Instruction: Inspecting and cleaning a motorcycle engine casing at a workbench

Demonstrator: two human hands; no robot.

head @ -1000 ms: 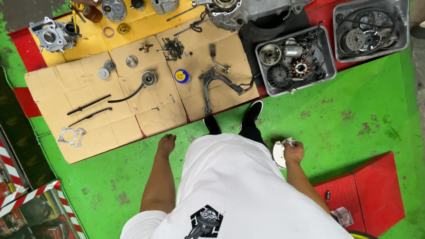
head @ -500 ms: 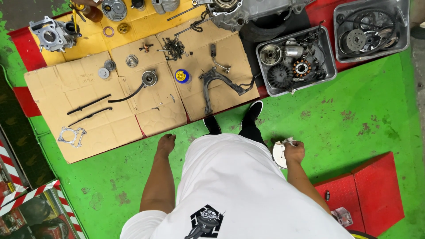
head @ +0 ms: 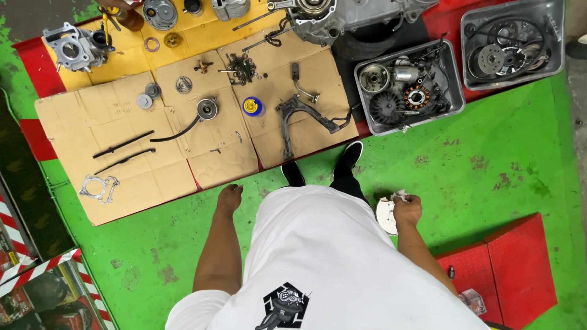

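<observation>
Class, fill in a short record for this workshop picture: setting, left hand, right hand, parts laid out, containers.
Setting: green floor, seen from above
Left hand: empty, hanging at the side
Right hand: holds a white round part
Parts laid out: gasket, stand bracket and small parts on cardboard sheets
Containers: two grey metal trays of engine parts

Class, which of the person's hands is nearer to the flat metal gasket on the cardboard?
Left. The left hand hangs empty just right of the gasket; the right hand, holding a white disc, is far across the body.
</observation>
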